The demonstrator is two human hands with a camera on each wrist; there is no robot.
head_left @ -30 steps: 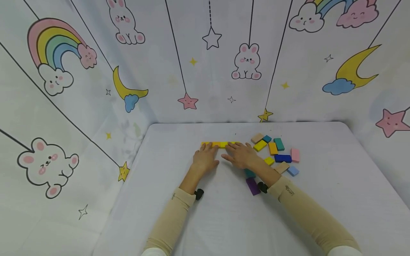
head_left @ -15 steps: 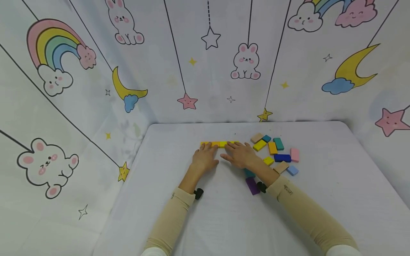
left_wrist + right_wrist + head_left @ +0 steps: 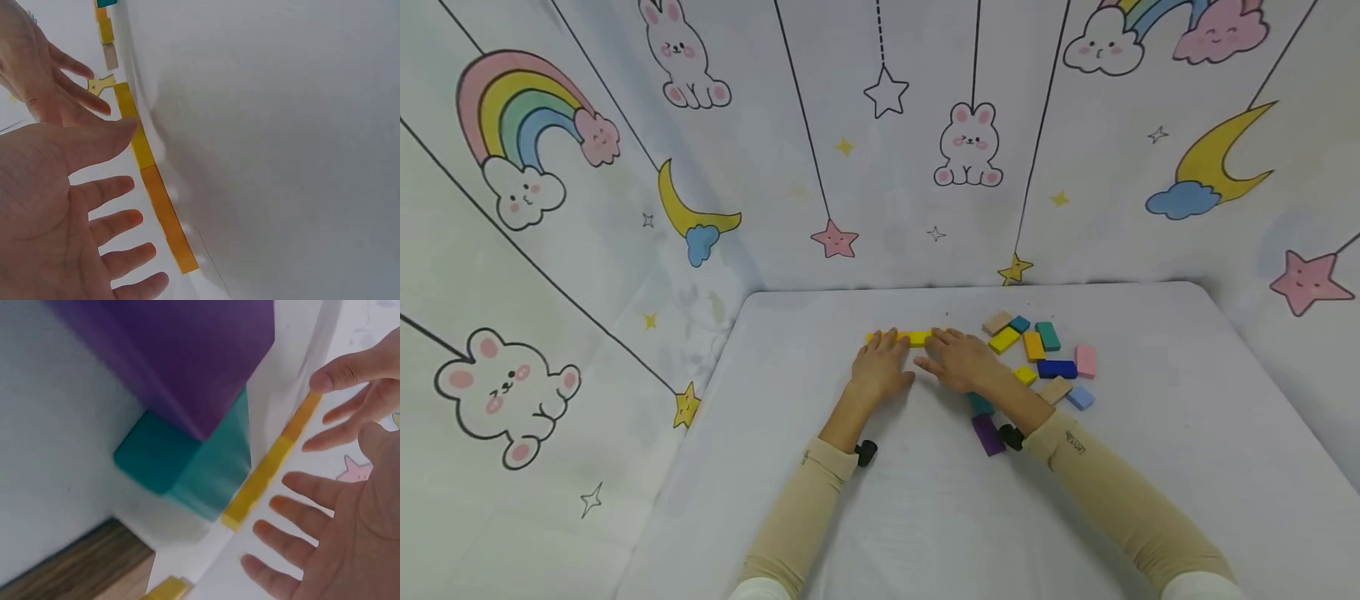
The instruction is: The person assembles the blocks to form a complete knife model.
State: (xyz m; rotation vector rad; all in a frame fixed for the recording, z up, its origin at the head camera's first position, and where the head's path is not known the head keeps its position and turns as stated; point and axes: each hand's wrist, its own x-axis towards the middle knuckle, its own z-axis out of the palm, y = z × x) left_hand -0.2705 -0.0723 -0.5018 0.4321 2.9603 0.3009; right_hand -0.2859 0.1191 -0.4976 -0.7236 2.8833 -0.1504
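A straight row of blocks, orange (image 3: 167, 219) on the left and yellow (image 3: 145, 150) on the right, lies near the back of the white table. Over the orange end reach the spread fingers of my left hand (image 3: 878, 368). My right hand (image 3: 961, 362), palm down with fingers extended, covers the yellow end of the row in the head view. Both thumbs point inward, apart from each other. Under the right forearm, a teal block (image 3: 212, 462) and a purple block (image 3: 988, 435) lie end to end, the teal one partly hidden.
To the right lie several loose blocks, among them a dark blue block (image 3: 1057, 369), a pink block (image 3: 1086, 361), a light blue block (image 3: 1081, 397) and a wooden block (image 3: 1056, 391). A printed curtain (image 3: 895, 192) hangs behind the table (image 3: 1150, 467).
The head view has shifted slightly. The right fingers now hide the right end of the yellow part, which showed beyond them before. The left hand has barely moved.
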